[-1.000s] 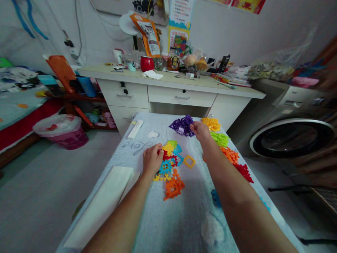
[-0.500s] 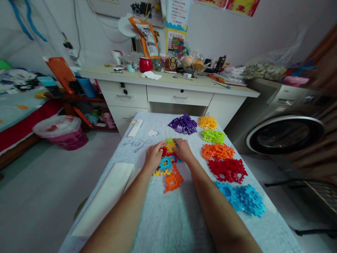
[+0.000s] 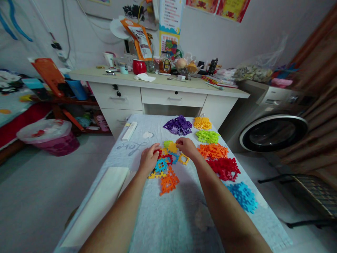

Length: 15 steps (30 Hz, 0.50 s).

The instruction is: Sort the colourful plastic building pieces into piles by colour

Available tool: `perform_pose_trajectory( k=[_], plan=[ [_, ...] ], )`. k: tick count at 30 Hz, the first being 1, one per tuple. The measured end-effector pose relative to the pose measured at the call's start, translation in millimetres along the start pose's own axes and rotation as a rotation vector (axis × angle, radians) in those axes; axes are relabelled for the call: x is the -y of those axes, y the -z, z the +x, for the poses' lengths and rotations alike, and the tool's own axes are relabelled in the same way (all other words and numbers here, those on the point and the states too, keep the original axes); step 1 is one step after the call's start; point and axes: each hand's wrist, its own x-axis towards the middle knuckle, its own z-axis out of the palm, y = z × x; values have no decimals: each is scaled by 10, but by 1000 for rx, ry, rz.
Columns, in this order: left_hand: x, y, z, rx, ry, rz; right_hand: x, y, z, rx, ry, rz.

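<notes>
A small mixed pile of notched plastic building pieces lies mid-table: a green piece (image 3: 167,143), a yellow piece (image 3: 173,147), a light blue piece (image 3: 161,164), an orange piece (image 3: 169,182) and a yellow square frame (image 3: 183,159). At the pile's left edge, my left hand (image 3: 149,159) has its fingers closed on a red building piece (image 3: 159,153), partly hidden. Just right of the yellow piece, my right hand (image 3: 186,146) is closed in a pinch. What lies between those fingertips, if anything, is too small to make out.
Sorted piles run along the table's far and right sides: purple (image 3: 179,125), yellow (image 3: 202,123), green (image 3: 207,136), orange (image 3: 213,151), red (image 3: 225,169) and blue (image 3: 243,196). A white board (image 3: 97,203) lies left. Beyond stand a cluttered desk (image 3: 168,83) and a washing machine (image 3: 263,116).
My right hand has drawn back rightward from the pile, uncovering the yellow piece and the yellow square frame. My left hand stays at the pile's left edge. The whole view has shifted slightly.
</notes>
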Motion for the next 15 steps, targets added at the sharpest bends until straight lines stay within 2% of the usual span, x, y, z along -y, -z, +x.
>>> perform_pose_trajectory(
  k=[4, 7, 11, 15],
  plan=[
    [-17, 6, -4, 5, 18, 7, -77, 391, 113, 22, -110, 244],
    [-35, 12, -5, 3, 23, 13, -217, 732, 261, -45, -160, 377],
    [-33, 5, 3, 2, 21, 21, -510, 1123, 547, -299, -332, 573],
    [-18, -4, 15, -6, 12, 33, -787, 1345, 855, -525, -518, 771]
  ],
)
